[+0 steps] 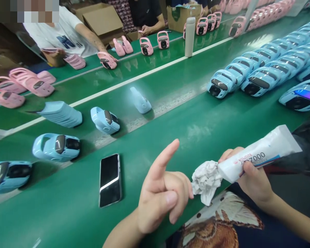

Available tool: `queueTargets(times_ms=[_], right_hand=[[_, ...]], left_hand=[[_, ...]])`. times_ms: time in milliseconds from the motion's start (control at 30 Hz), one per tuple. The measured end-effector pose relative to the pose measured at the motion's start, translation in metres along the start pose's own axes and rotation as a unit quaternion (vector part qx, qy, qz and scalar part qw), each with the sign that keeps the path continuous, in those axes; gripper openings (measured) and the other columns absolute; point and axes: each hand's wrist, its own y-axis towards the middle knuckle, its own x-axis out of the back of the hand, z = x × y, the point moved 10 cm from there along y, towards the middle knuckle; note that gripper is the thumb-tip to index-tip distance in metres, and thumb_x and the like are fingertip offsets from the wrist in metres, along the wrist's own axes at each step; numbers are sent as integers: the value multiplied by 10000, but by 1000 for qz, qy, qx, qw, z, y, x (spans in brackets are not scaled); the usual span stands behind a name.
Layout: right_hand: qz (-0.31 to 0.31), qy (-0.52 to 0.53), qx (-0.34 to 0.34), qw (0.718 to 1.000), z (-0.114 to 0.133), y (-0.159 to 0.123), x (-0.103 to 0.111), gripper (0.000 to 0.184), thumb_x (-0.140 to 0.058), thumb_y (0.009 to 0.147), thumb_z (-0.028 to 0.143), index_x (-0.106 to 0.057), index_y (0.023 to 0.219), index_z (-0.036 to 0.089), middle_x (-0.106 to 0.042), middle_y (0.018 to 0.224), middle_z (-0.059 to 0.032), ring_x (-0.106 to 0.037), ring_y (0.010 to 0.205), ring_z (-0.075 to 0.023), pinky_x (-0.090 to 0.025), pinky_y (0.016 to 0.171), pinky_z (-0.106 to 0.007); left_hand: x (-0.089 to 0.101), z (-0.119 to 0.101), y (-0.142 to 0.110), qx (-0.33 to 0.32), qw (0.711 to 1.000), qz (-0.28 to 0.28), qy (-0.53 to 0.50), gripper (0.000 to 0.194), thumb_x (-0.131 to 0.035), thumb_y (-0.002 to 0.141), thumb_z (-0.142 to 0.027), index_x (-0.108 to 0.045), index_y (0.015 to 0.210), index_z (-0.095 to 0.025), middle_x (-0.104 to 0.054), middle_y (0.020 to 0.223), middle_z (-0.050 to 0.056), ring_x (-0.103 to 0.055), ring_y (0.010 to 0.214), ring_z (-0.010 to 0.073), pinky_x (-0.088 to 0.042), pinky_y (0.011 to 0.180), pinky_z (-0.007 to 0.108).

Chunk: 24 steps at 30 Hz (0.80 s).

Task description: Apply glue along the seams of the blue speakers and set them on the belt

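Note:
My right hand [255, 182] is closed around a white tube of glue [260, 151] printed "7000", tilted with its flat end up to the right. Crumpled white tissue [208, 179] bunches at the tube's lower end and hides the nozzle. My left hand [162, 196] is just left of the tissue, index finger stretched out and the other fingers loosely bent, with nothing seen in its grasp. Its bent fingers reach the tissue's edge; whether they touch it I cannot tell. A dark-screened phone [110, 181] lies on the green bench [74, 206] left of that hand.
Beyond the bench, light-blue handled speakers [57, 147] and a stack of blue panels [60, 113] stand on a green belt [167, 82]. Rows of blue speakers [263, 75] fill the right. Across are a pale bottle [189, 37], pink speakers [146, 46] and two people.

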Motion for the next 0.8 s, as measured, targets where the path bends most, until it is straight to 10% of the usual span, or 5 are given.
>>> queueTargets(times_ms=[300, 800], right_hand=[[10, 9, 7, 1000, -3, -4, 3, 291, -612, 872, 532, -688, 865, 252, -626, 794, -66, -587, 692, -192, -501, 576, -304], [0, 2, -6, 1000, -4, -7, 7, 286, -617, 865, 538, -701, 864, 264, -633, 809, -74, -576, 705, -205, -505, 593, -332]], left_hand=[[-9, 1, -4, -16, 997, 75, 10, 587, -409, 948, -170, -301, 1524, -213, -436, 455, -83, -404, 421, 99, -489, 675, 270], [-9, -4, -11, -38, 996, -8, 85, 473, -447, 955, -196, -456, 1424, -254, -317, 496, -95, -277, 387, 67, -435, 507, 215]])
